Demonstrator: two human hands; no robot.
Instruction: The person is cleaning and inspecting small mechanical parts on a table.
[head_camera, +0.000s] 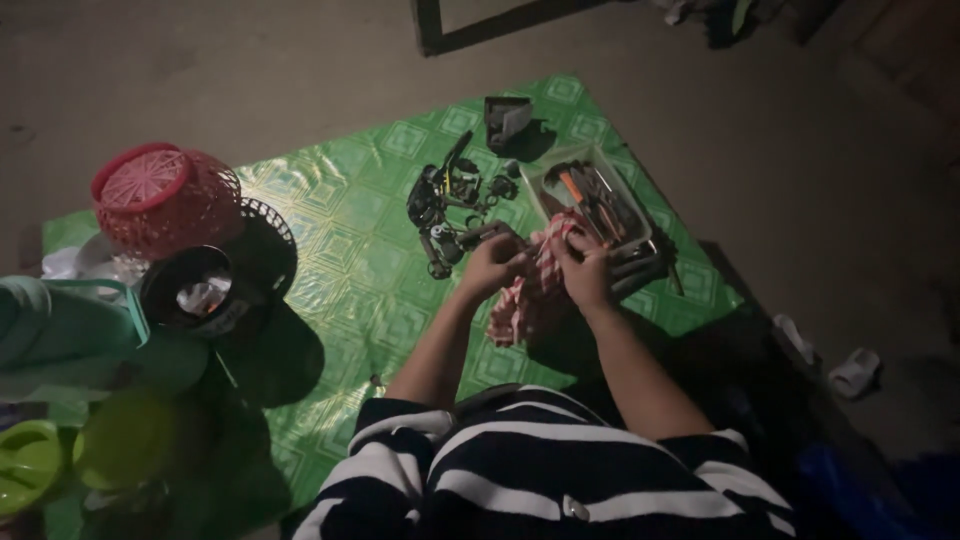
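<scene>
Both my hands meet over a green patterned mat (350, 250). My left hand (490, 265) and my right hand (585, 270) grip a red-and-white checked cloth (530, 290) that hangs down between them. Something dark seems wrapped in the cloth at my left fingers; I cannot tell what it is. Just beyond my hands lies a pile of dark metal parts (450, 200), and a clear plastic tray (640, 215) of tools stands by my right hand.
A small dark box (507, 120) sits at the mat's far edge. To the left stand a red plastic basket (165, 195), a black basket (265, 245), a dark tin (190, 290), green containers (60, 340) and green bowls (30, 465). Bare floor surrounds the mat.
</scene>
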